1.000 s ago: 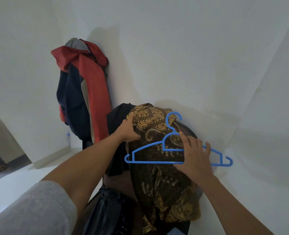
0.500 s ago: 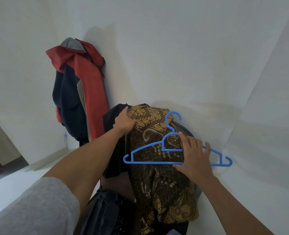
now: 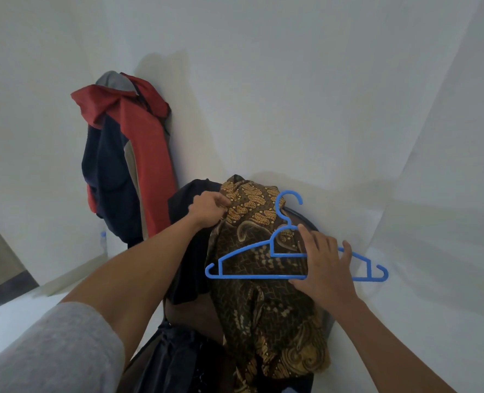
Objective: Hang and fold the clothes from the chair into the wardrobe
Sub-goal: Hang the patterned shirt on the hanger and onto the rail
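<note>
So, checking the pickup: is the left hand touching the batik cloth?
Touching: head view shows the left hand gripping the batik cloth at its top.

Chair (image 3: 306, 218) mostly hidden, only dark curved rim showing at right. Brown batik garment (image 3: 263, 307) draped over its top, hanging down front. Black garment (image 3: 189, 251) just beside, at left. Dark shiny garment (image 3: 172, 361) bunched lower left. Pale floor (image 3: 22, 316); clear bottle (image 3: 103, 245) upright by wall.

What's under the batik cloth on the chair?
A black garment shows at its left edge, a dark chair rim behind. The batik cloth covers whatever else lies beneath.
</note>
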A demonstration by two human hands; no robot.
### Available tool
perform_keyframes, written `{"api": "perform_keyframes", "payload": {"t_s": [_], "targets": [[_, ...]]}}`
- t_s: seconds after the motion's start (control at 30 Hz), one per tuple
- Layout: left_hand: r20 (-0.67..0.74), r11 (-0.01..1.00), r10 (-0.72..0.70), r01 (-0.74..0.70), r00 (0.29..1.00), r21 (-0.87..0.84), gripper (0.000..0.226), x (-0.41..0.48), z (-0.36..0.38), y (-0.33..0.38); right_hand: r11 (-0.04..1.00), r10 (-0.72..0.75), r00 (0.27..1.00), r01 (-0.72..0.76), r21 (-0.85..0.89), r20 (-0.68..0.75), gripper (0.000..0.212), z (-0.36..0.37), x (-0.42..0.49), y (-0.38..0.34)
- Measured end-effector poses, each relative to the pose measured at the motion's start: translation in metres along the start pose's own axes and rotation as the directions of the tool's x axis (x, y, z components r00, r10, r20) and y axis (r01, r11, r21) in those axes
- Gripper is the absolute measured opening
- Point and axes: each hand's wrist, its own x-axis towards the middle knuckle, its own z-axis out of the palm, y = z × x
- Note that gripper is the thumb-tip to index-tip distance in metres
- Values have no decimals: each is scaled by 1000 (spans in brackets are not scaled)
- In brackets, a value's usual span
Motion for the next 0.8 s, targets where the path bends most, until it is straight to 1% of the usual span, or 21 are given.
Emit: {"api": "perform_keyframes", "payload": {"t_s": [0.1,0.17,0.3,0.4,0.5,0.6,0.63,0.73,0.8], "targets": [[74,996,90,-89,993,-23,21,-13,-9,20,1000,-2,999,3,15,-38,128,-10,1,-5],[101,989,136,-128,986,-78,24,-21,-16,37,999,-12,997,15,33,-82,128,-19,2,-9],[141,957,137,-94,981,-274,24,-43,-33,85,996,-52,987,62,63,-149,126,-43,2,-19],[176,923,166,-90,970,-373,33,-59,-47,118,982,-93,981,119,148,-172,119,-72,5,-25],[265,863,252,-92,931,-497,29,-76,-61,144,917,-164,971,216,337,-175,113,-106,10,-29],[319,814,352,-120,880,-569,35,-95,-75,167,842,-205,961,269,468,-184,116,-141,13,-28],[332,786,371,-103,868,-609,35,-101,-79,174,815,-212,959,279,507,-188,117,-153,14,-27],[370,686,398,-5,839,-728,36,-117,-91,194,764,-241,952,306,568,-190,119,-190,15,-25],[372,657,435,-6,820,-754,39,-127,-99,205,761,-263,941,338,554,-213,118,-210,16,-25]]}}
